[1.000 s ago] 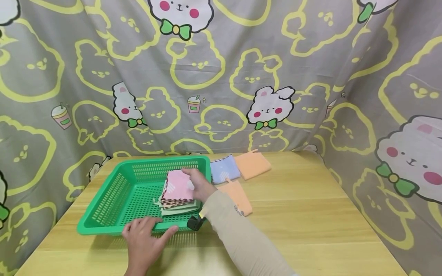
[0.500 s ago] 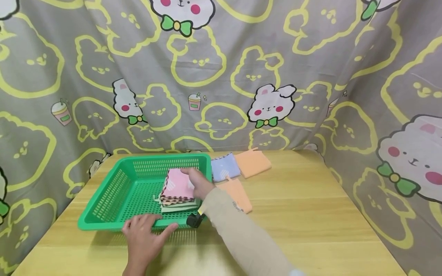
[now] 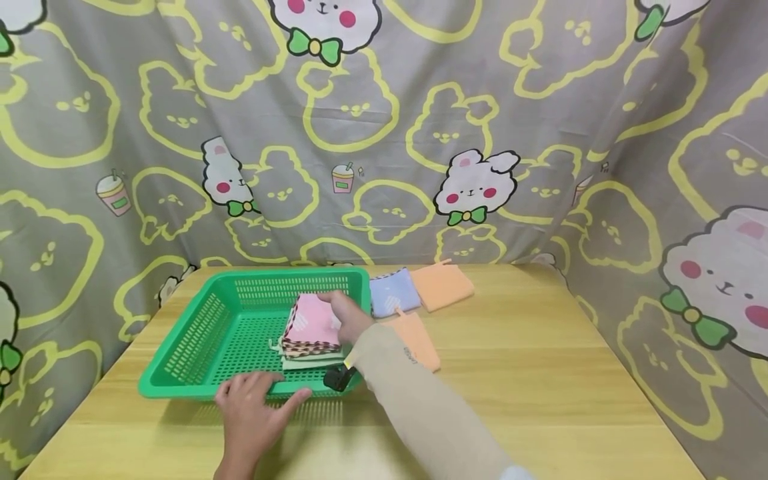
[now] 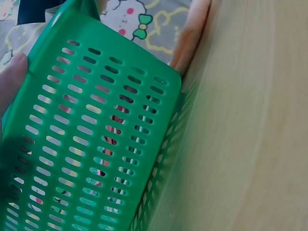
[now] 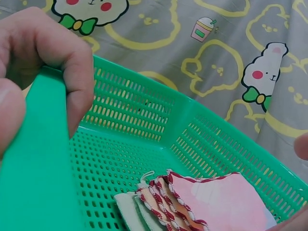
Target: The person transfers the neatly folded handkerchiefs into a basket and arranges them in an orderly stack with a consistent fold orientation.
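A green plastic basket [image 3: 180, 360] with slotted walls stands on the left of the table. My left hand [image 3: 252, 407] grips its near rim, and the right wrist view shows those fingers [image 5: 79, 91] curled over the edge. Inside the basket, toward the right, lies a stack of folded cloths. A pink cloth [image 3: 312, 323] with a chequered trim tops it, with pale green cloths [image 3: 306, 363] at the bottom. My right hand [image 3: 351, 320] reaches over the right rim to the pink cloth's right end. Most of its fingers are hidden, so I cannot tell whether they pinch it.
Right of the basket, a blue folded cloth [image 3: 395, 293] and an orange cloth [image 3: 444, 287] lie at the back of the wooden table [image 3: 528, 400]. Another orange cloth [image 3: 417, 337] lies nearer, partly behind my right sleeve [image 3: 414, 393]. A patterned curtain [image 3: 372, 120] hangs behind.
The head view has shifted slightly. Both hands, the basket and the cloths keep their places.
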Demonstrator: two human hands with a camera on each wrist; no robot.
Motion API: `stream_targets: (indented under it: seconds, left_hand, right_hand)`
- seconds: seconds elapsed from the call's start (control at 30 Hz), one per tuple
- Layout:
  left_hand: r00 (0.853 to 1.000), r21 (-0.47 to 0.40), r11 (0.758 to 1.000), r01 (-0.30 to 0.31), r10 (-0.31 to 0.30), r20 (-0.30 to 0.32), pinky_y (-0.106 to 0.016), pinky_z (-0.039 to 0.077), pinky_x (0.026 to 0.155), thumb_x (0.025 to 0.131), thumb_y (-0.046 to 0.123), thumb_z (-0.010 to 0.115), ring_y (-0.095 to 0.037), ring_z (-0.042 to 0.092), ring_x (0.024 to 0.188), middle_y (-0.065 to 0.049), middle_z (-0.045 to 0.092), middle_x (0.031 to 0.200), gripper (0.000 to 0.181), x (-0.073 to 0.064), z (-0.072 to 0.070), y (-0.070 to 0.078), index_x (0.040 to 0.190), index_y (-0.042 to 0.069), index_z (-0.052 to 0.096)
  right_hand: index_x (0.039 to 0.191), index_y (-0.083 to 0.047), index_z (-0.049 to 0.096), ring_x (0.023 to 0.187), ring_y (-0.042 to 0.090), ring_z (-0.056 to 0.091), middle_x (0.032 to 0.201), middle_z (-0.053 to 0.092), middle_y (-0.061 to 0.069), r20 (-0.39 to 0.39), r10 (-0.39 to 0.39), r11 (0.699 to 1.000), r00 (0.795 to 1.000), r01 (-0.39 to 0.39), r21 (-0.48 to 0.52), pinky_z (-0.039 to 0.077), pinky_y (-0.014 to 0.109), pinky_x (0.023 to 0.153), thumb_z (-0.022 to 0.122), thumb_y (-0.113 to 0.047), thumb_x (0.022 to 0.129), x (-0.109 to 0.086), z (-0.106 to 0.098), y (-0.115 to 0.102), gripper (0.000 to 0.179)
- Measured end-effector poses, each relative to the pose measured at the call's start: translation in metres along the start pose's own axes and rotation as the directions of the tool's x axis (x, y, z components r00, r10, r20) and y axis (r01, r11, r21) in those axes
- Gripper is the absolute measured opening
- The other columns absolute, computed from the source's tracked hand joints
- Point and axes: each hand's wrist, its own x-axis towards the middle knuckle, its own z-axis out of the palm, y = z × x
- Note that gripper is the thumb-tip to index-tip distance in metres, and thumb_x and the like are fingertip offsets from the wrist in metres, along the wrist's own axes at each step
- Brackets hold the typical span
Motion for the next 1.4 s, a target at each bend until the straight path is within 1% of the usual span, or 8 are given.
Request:
stream_targets:
  seconds: [0.1, 0.17, 0.33, 0.6, 0.83, 1.0, 1.27, 1.4]
  left_hand:
    - [1.0, 0.003, 1.0, 0.009, -0.009, 0.012, -0.058, 0.025, 0.082, 0.071, 0.07, 0.068, -0.034, 0.052, 0.079, -0.01, 0.068, 0.079, 0.062, 0.0, 0.0, 0.001, 0.076, 0.009, 0.068]
    - [1.0, 0.002, 1.0, 0.014, -0.014, 0.018, -0.058, 0.025, 0.082, 0.07, 0.069, 0.07, -0.033, 0.052, 0.079, -0.01, 0.068, 0.08, 0.061, 0.0, -0.001, 0.002, 0.077, 0.009, 0.068]
    - [1.0, -0.001, 1.0, 0.017, -0.017, 0.022, -0.058, 0.024, 0.083, 0.07, 0.068, 0.071, -0.033, 0.052, 0.079, -0.01, 0.068, 0.08, 0.06, 0.001, -0.002, 0.002, 0.078, 0.009, 0.068]
    - [1.0, -0.013, 1.0, 0.004, -0.004, 0.001, -0.059, 0.024, 0.082, 0.072, 0.071, 0.068, -0.034, 0.052, 0.079, -0.01, 0.067, 0.078, 0.063, 0.0, -0.001, 0.002, 0.077, 0.008, 0.068]
    - [1.0, -0.016, 1.0, -0.01, 0.01, -0.012, -0.059, 0.024, 0.081, 0.074, 0.074, 0.063, -0.034, 0.052, 0.078, -0.011, 0.067, 0.078, 0.066, 0.001, -0.001, 0.002, 0.076, 0.008, 0.067]
    - [1.0, -0.018, 1.0, -0.022, 0.022, -0.022, -0.059, 0.024, 0.08, 0.075, 0.076, 0.06, -0.034, 0.052, 0.076, -0.011, 0.067, 0.077, 0.069, 0.0, -0.001, 0.001, 0.075, 0.007, 0.067]
    - [1.0, -0.022, 1.0, -0.017, 0.017, -0.004, -0.058, 0.024, 0.082, 0.072, 0.071, 0.067, -0.033, 0.052, 0.078, -0.011, 0.068, 0.079, 0.064, 0.002, -0.002, 0.0, 0.077, 0.007, 0.068]
    - [1.0, -0.024, 1.0, -0.012, 0.012, 0.001, -0.059, 0.024, 0.083, 0.073, 0.073, 0.064, -0.034, 0.051, 0.078, -0.012, 0.068, 0.08, 0.066, 0.002, -0.001, 0.002, 0.078, 0.007, 0.067]
  right_hand:
    - [0.14, -0.009, 0.05, 0.14, 0.041, 0.02, 0.156, 0.018, 0.021, -0.028, -0.039, 0.999, 0.999, 0.039, -0.023, 0.018, 0.059, 0.109, 0.049, -0.025, 0.096, -0.002, -0.001, 0.0, 0.047]
    - [0.142, -0.012, 0.048, 0.143, 0.041, 0.012, 0.159, 0.009, 0.02, -0.033, -0.066, 0.997, 0.997, 0.065, -0.034, 0.012, 0.061, 0.11, 0.045, -0.025, 0.097, -0.002, -0.001, 0.0, 0.048]
    - [0.143, -0.012, 0.047, 0.141, 0.04, 0.019, 0.158, 0.014, 0.019, -0.044, -0.092, 0.995, 0.995, 0.09, -0.042, 0.016, 0.059, 0.11, 0.044, -0.028, 0.097, -0.001, -0.001, 0.0, 0.049]
    - [0.146, -0.015, 0.043, 0.144, 0.043, -0.002, 0.16, 0.003, 0.018, -0.074, -0.1, 0.995, 0.992, 0.099, -0.015, 0.0, 0.064, 0.108, 0.041, -0.03, 0.099, -0.002, -0.001, -0.002, 0.05]
    - [0.145, -0.014, 0.045, 0.144, 0.042, 0.001, 0.16, 0.007, 0.017, -0.081, -0.139, 0.99, 0.987, 0.137, -0.03, 0.001, 0.063, 0.109, 0.039, -0.03, 0.099, -0.004, -0.001, -0.002, 0.049]
    - [0.146, -0.012, 0.044, 0.145, 0.04, 0.002, 0.16, 0.01, 0.015, -0.064, -0.17, 0.985, 0.983, 0.168, -0.034, 0.001, 0.061, 0.11, 0.036, -0.027, 0.1, -0.005, -0.002, 0.0, 0.049]
    - [0.146, -0.01, 0.043, 0.145, 0.041, 0.001, 0.161, 0.004, 0.016, -0.018, -0.211, 0.977, 0.977, 0.211, -0.007, 0.0, 0.059, 0.111, 0.044, -0.028, 0.099, -0.007, -0.003, -0.001, 0.05]
    - [0.147, -0.007, 0.04, 0.145, 0.042, 0.002, 0.161, 0.003, 0.015, 0.022, -0.24, 0.971, 0.97, 0.24, 0.02, 0.001, 0.055, 0.113, 0.046, -0.027, 0.099, -0.011, -0.004, -0.003, 0.051]
